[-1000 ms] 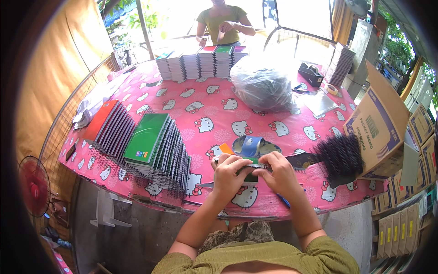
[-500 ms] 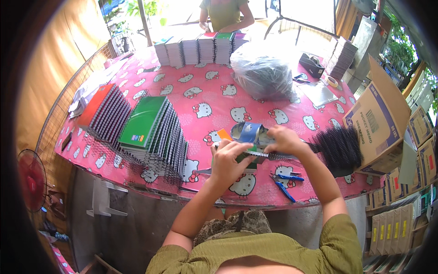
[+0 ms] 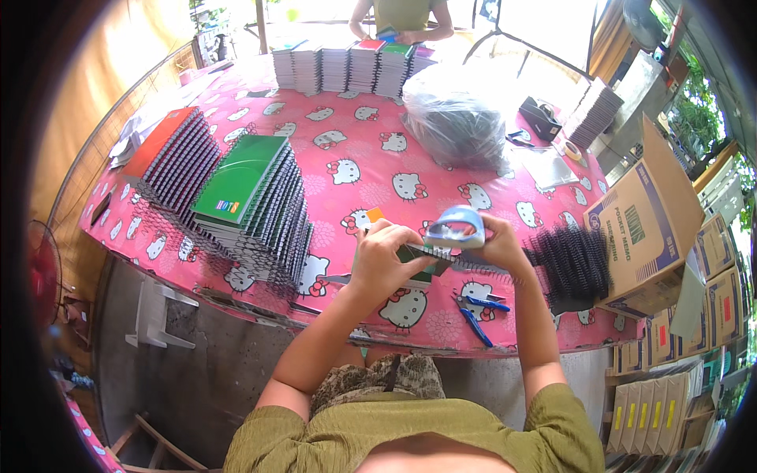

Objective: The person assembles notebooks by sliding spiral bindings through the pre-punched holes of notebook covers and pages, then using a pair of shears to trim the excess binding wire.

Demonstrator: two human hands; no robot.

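My left hand [image 3: 386, 256] grips a small dark green notebook [image 3: 414, 256] just above the table, thumb in front and fingers behind. Along the notebook's edge runs a black spiral coil [image 3: 493, 273], its loose end trailing right beneath my other hand. My right hand [image 3: 501, 243] is closed on a blue and white ring-shaped thing [image 3: 459, 225], whose exact kind I cannot make out. It stands tilted close beside the notebook's edge. Blue-handled pliers [image 3: 479, 315] lie nearer me on the table. A small orange piece [image 3: 374, 214] shows behind my left hand.
Green notebooks [image 3: 248, 181] and red notebooks [image 3: 162, 146] stand stacked at left, with more notebook stacks [image 3: 335, 71] at the far edge before another person. A clear plastic bag [image 3: 453, 118] sits mid-table. Black coils [image 3: 569, 268] lie by an open carton [image 3: 643, 225] at right.
My right hand has drawn the ring-shaped thing to the right and turned it, so its opening now shows. The notebook stays in my left hand. The whole view has shifted slightly.
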